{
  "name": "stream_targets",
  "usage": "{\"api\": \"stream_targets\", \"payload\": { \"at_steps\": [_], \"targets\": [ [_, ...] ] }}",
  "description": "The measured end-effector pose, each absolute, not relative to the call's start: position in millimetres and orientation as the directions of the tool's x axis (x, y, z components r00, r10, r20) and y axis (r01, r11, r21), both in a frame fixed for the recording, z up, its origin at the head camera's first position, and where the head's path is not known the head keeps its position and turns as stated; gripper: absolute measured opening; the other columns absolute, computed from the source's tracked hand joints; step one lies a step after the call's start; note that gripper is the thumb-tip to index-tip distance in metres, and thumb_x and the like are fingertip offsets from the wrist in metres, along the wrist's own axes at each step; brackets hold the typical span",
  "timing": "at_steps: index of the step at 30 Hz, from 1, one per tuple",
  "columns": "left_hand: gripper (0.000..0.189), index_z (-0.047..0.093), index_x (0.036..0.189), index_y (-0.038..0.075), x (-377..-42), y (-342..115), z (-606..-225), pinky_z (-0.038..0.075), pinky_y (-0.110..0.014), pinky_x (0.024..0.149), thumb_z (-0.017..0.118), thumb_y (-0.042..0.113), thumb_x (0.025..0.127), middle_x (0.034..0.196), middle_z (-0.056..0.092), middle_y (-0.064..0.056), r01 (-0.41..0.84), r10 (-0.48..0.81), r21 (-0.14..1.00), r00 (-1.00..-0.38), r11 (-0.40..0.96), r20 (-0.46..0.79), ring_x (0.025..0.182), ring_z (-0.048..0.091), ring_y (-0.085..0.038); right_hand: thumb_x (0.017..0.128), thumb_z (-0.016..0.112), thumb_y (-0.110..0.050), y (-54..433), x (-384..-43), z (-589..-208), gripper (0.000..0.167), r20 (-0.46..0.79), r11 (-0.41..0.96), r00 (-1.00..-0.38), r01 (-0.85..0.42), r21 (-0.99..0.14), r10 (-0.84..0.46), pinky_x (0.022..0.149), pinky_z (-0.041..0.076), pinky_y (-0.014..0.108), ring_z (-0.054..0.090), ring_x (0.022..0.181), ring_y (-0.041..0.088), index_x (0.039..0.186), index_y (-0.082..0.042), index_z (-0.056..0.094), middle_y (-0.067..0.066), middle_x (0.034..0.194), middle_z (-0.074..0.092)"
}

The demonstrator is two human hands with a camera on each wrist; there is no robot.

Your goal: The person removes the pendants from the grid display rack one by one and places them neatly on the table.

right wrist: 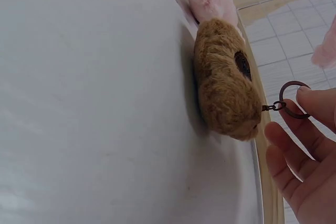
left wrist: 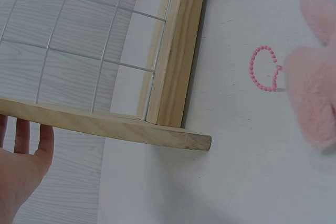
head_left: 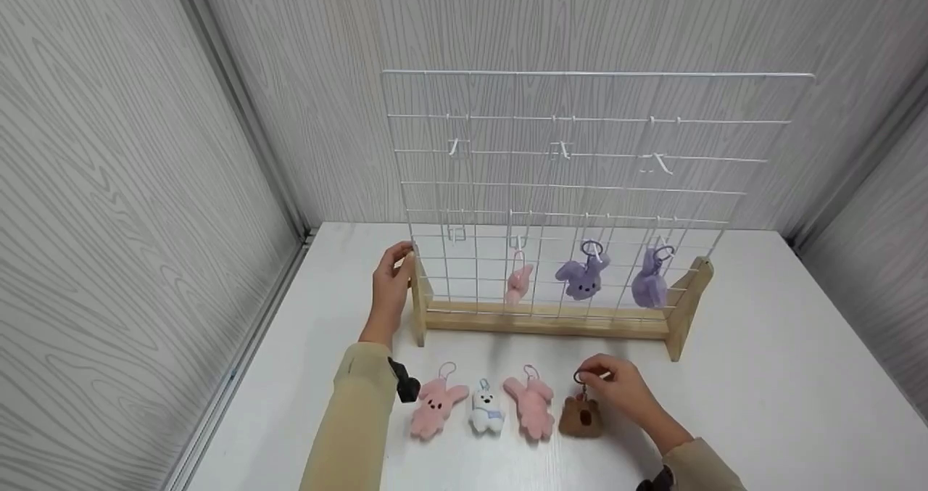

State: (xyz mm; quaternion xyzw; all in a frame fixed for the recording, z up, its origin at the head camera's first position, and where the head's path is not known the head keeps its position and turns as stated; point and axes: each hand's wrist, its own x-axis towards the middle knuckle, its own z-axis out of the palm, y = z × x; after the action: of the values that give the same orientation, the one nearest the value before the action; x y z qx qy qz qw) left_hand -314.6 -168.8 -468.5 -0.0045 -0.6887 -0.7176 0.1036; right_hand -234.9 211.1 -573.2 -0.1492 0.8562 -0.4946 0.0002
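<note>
My right hand [head_left: 620, 386] pinches the dark ring [right wrist: 294, 99] of a brown plush keychain [head_left: 581, 416] between thumb and index finger. The brown plush [right wrist: 226, 82] hangs by a short chain right at the white tabletop. At the far left, my left hand [head_left: 391, 288] grips the upper end of the wooden side post [head_left: 419, 299] of a wire grid rack. In the left wrist view its fingertips [left wrist: 46, 135] press against that post. Left of the brown plush lie a pink bunny [head_left: 533, 407], a white bear [head_left: 486, 410] and another pink bunny [head_left: 435, 407].
Two purple bunny keychains [head_left: 582, 279] and a small pink plush [head_left: 518, 284] hang from the lower hooks of the grid [head_left: 602, 186]. White hooks [head_left: 563, 150] along the upper row carry nothing. Grey wood-patterned walls [head_left: 109, 208] enclose the white table [head_left: 783, 375] behind and at the sides.
</note>
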Motion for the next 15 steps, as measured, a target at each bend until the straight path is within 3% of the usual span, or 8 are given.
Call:
{"api": "stream_targets", "payload": {
  "at_steps": [9,15],
  "targets": [
    [0.037,0.048,0.131,0.013,-326,-172,-486,0.042,-0.042,0.092,0.049,0.027,0.097,0.130,0.045,-0.004,0.166,-0.158,0.986,-0.974,-0.018,0.161,0.112,0.049,-0.022,0.086,0.068,-0.014,209,-245,-582,0.008,0.187,0.489,-0.941,-0.310,-0.815,-0.284,0.068,0.049,0.029,0.059,0.076,0.013,0.086,-0.006,0.067,-0.001,0.082,0.065],
    [0.033,0.050,0.129,0.016,-328,-171,-489,0.043,-0.041,0.090,0.049,0.026,0.098,0.128,0.047,-0.003,0.193,-0.168,0.981,-0.967,0.006,0.191,0.109,0.051,-0.021,0.083,0.070,-0.012,211,-246,-587,0.007,0.137,0.514,-0.955,-0.258,-0.818,-0.262,0.065,0.048,0.028,0.058,0.075,0.016,0.086,-0.007,0.066,0.000,0.082,0.064]
  ]
}}
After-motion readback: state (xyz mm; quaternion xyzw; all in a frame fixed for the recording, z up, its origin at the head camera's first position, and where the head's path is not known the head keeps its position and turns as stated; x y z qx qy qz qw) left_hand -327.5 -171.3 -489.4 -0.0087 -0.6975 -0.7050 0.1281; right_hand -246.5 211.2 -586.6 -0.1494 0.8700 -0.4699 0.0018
